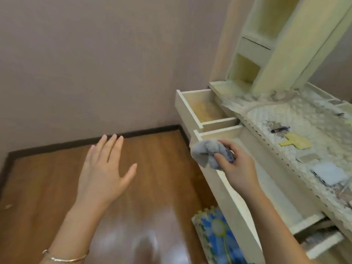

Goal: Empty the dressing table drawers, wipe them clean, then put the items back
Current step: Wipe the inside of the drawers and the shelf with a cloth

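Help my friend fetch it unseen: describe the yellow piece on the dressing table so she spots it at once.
Find the cream dressing table on the right and its lace-covered top. There a flat yellow piece lies between a small dark pen-like item and a pale square object. It alone is yellow and roughly T-shaped.

A room in a home.
A cream dressing table (282, 54) with pulled-out drawers (188, 111) and a lace cover (276, 115) stands against a plain mauve wall (95, 54), on a wood-look floor (152, 159) with dark skirting (76, 143).
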The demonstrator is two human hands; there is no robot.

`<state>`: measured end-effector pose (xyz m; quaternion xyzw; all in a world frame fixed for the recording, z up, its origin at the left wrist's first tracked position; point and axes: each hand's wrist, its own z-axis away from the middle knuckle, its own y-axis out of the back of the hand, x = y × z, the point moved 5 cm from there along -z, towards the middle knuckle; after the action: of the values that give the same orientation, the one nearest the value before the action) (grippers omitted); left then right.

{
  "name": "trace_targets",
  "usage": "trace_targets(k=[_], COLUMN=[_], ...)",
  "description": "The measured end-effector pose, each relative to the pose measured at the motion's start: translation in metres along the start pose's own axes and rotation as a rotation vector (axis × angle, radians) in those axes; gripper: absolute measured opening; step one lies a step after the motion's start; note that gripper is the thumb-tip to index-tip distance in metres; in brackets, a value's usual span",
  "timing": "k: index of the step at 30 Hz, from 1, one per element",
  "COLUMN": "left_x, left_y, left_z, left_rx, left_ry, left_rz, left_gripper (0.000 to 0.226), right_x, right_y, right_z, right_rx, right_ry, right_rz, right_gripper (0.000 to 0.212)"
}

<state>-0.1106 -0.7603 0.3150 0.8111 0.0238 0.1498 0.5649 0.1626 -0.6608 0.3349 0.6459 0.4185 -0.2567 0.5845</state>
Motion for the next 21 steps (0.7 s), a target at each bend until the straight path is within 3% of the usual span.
trace_targets(k=[13, 21], left_x=[-0.266, -0.400], left_y=[0.108, 0.144], left_z=[0.070, 0.073], left_rx=[0.165, 0.275], left_ry=[0.646, 0.903], left_rz=[-0.265, -0.324], left_gripper=[0.077, 0.079], right_x=[-0.208, -0.319], right_y=[-0.307, -0.495], right_z=[-0.049, -0.063], right_rx=[-0.524, -0.799], right_ry=[0.391, 0.540], right_rz=[-0.068, -0.200], right_gripper=[0.030, 0.027])
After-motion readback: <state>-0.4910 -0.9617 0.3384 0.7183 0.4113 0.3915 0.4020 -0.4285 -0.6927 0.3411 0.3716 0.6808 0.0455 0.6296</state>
